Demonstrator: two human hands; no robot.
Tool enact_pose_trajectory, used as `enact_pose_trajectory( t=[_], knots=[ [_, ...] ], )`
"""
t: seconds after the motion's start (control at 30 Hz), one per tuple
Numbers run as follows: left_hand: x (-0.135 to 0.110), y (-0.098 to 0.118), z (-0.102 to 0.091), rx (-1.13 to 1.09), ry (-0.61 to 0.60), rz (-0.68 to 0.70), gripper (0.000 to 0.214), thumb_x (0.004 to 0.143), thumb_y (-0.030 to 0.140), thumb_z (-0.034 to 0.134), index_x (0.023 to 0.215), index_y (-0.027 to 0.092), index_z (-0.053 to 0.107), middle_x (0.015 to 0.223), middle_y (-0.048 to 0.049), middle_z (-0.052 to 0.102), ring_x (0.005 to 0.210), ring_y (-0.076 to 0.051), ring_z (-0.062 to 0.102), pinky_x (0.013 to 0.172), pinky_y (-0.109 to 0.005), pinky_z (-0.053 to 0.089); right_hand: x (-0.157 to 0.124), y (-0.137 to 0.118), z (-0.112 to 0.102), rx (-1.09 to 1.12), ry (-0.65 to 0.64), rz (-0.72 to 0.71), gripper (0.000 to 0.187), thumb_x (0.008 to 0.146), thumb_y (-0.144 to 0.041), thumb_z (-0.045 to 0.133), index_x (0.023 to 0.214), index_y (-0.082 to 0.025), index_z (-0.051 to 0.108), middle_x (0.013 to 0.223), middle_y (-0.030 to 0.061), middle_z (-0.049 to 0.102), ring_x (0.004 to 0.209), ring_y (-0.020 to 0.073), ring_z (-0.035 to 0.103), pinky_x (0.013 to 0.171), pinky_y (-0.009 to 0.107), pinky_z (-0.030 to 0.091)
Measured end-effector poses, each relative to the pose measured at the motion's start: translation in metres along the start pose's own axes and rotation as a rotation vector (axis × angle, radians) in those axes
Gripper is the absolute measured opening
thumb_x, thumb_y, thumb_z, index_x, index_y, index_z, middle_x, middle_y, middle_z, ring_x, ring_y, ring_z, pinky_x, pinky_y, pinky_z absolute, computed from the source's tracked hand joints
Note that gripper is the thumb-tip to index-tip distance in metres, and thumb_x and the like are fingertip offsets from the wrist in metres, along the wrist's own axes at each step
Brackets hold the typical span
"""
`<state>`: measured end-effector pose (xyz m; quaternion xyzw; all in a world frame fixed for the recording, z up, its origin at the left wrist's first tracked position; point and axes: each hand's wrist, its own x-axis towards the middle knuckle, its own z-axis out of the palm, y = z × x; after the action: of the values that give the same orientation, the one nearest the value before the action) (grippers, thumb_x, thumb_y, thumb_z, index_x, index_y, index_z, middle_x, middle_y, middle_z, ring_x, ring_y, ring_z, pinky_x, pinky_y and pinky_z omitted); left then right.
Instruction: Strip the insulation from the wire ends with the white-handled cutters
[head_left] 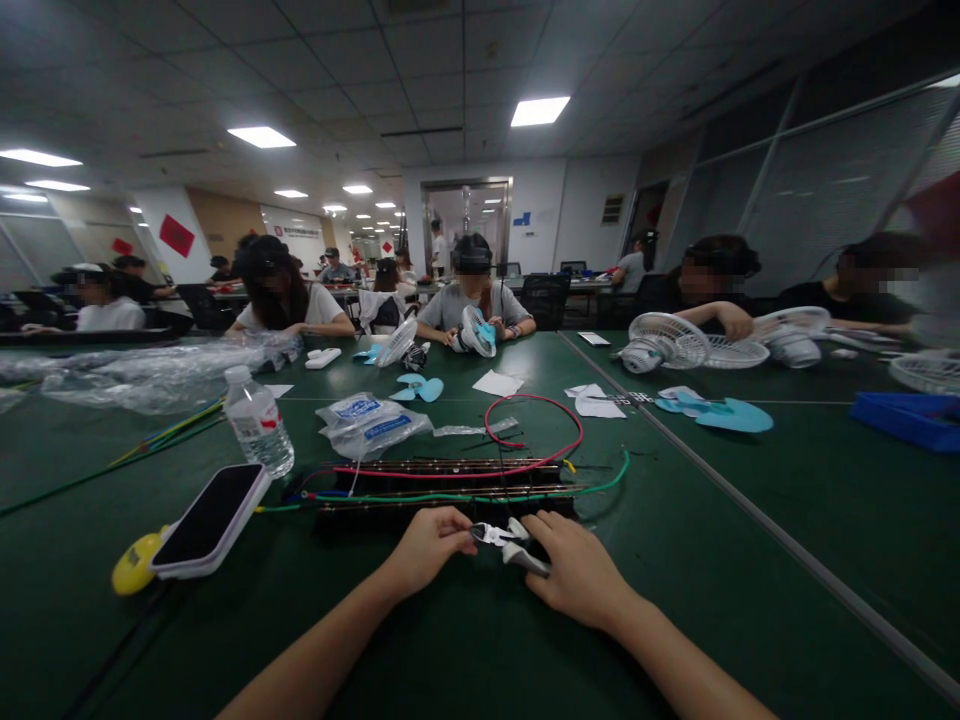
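Gripping pliers [496, 537]: right hand [576, 568]; pinching something dark [478, 531], perhaps their tip: left hand [431, 545].

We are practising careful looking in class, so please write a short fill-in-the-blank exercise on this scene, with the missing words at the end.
1. The hand gripping the handles of the pliers is the person's ____ one.
2. The wire that curves into a large loop is coloured ____.
3. The rounded object at the edge of the phone is ____.
4. The table has a dark ____ surface.

Missing words: right; red; yellow; green.
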<state>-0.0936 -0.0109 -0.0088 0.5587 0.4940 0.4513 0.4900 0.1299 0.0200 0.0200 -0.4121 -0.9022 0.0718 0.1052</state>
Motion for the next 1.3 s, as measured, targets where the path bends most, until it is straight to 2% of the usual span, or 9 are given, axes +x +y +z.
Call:
enact_pose_trajectory(
  t=[0.53,0.7,0.93,1.3],
  knots=[
    [0.001,-0.006,0.001,-0.057,0.015,0.007,0.019,0.071,0.028,0.066,0.08,0.011,0.063,0.075,-0.0065,0.068,0.07,-0.019,0.066,0.071,-0.032,0.051,-0.006,-0.008,0.005,-0.052,0.01,0.067,0.032,0.069,-0.028,0.055,0.1,-0.022,0.054,0.094,0.0046,0.058,0.087,0.0201,0.052,0.073,0.027,0.033],
    [0.002,-0.008,0.001,-0.058,0.026,0.005,0.016,0.072,0.025,0.064,0.078,0.011,0.063,0.073,-0.0058,0.068,0.069,-0.019,0.066,0.069,-0.031,0.052,-0.006,-0.008,0.008,-0.043,0.02,0.077,0.034,0.068,-0.028,0.055,0.101,-0.022,0.053,0.093,0.004,0.057,0.087,0.0198,0.051,0.072,0.027,0.033],
    [0.003,-0.009,0.002,-0.072,0.022,0.014,0.008,0.068,0.015,0.062,0.075,0.011,0.064,0.071,-0.0043,0.068,0.068,-0.018,0.065,0.069,-0.029,0.051,-0.003,-0.01,0.01,-0.049,0.088,0.028,0.042,0.065,-0.028,0.057,0.106,-0.021,0.051,0.102,0.0059,0.053,0.092,0.0209,0.046,0.079,0.03,0.033],
    [0.002,-0.007,0.002,-0.068,0.029,0.023,0.011,0.068,0.011,0.059,0.078,0.011,0.064,0.072,-0.0044,0.068,0.07,-0.018,0.066,0.068,-0.029,0.052,-0.002,-0.012,0.012,-0.041,0.014,0.085,0.031,0.069,-0.03,0.055,0.099,-0.022,0.054,0.093,0.0045,0.057,0.088,0.0201,0.052,0.075,0.028,0.033]
  ],
)
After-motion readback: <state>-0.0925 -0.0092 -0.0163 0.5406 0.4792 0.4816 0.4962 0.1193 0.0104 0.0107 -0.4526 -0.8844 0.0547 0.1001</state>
